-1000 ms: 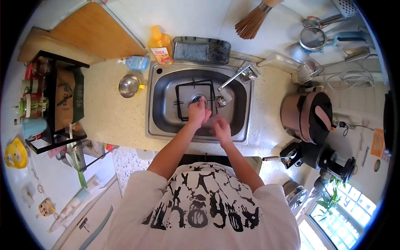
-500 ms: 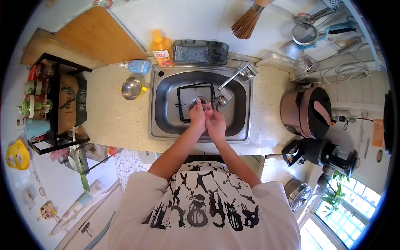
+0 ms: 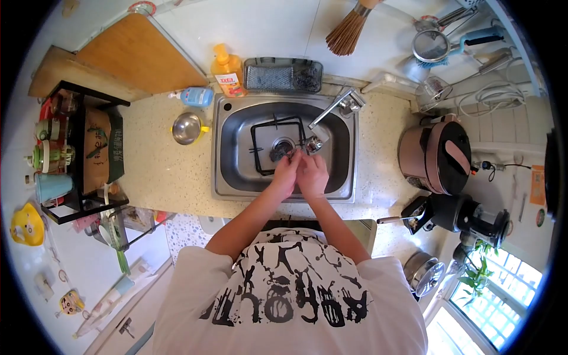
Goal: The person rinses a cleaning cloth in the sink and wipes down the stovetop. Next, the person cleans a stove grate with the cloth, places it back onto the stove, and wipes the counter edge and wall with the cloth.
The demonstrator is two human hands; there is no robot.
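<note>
My left hand (image 3: 286, 176) and my right hand (image 3: 312, 176) meet over the near part of the steel sink (image 3: 222, 177), just below the tap (image 3: 322, 121). Both have their fingers drawn together, fingertips touching or nearly so. Whatever they pinch is hidden or too small to name. Just beyond the left fingertips, by the drain, a dark grey tangled mass like a scouring pad (image 3: 279, 152) shows; I cannot tell whether the hand touches it. A black pan-support grate (image 3: 255, 145) lies in the basin, around the drain.
Behind the sink stand an orange soap bottle (image 3: 229, 74), a blue bottle (image 3: 198, 96) and a dark wire-like caddy (image 3: 283, 76). A metal bowl (image 3: 187, 128) sits left on the counter. A pressure cooker (image 3: 435, 158) stands right; a black rack (image 3: 77, 148) is far left.
Both hands have shifted slightly down and right, nearer the sink's front edge. The drain and the dark tangled mass beside it show more fully.
</note>
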